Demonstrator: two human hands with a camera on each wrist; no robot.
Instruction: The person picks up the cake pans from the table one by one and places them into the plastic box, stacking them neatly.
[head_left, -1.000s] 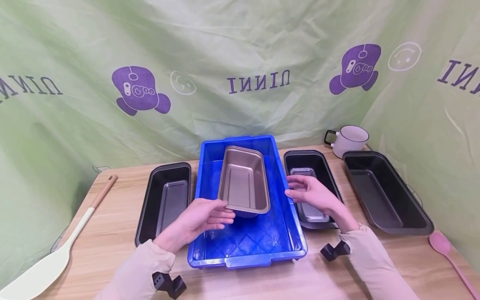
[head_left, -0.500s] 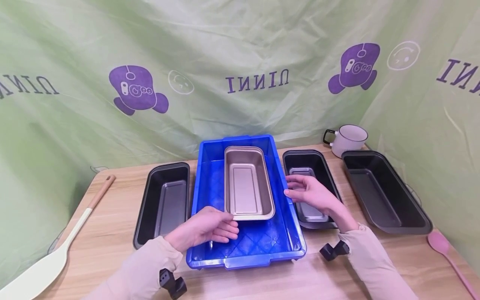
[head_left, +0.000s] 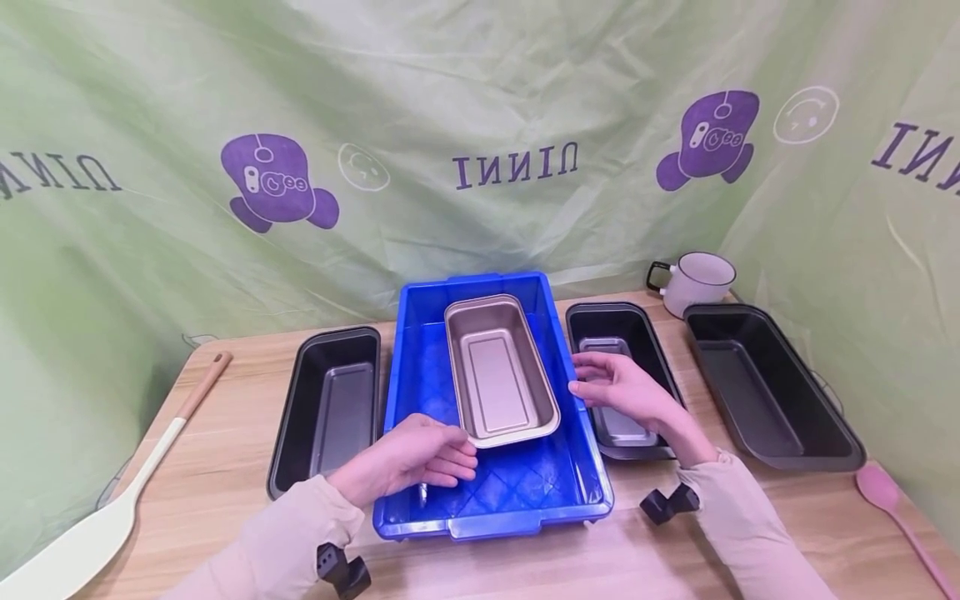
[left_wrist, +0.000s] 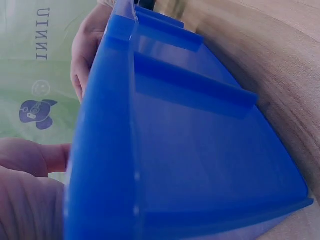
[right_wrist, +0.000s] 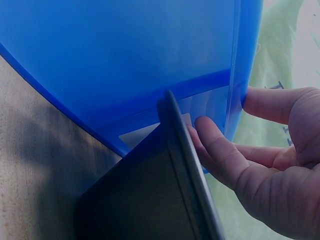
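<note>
A gold-brown loaf pan [head_left: 501, 379] is inside the blue bin [head_left: 495, 526], angled with its near end toward the right. My left hand [head_left: 412, 454] pinches the pan's near-left corner, thumb at the rim and the other fingers below. Whether the pan touches the bin's floor cannot be told. My right hand [head_left: 622, 387] holds the bin's right rim. In the right wrist view its thumb [right_wrist: 270, 102] is against the rim, and the fingers [right_wrist: 220, 145] are by the outer wall, close to a dark loaf pan [right_wrist: 145, 195].
One dark loaf pan [head_left: 288, 417] stands left of the bin; another [head_left: 772, 383] lies far right. Behind it is a white mug [head_left: 701, 283] with a black handle. A cream spatula [head_left: 97, 542] lies at left, a pink spoon [head_left: 881, 492] at right. A green curtain [head_left: 517, 225] hangs behind.
My left hand has moved slightly right and nearer with the gold-brown pan. The pan's near end has swung right and come down toward the bin's front. My right hand has stayed in place.
</note>
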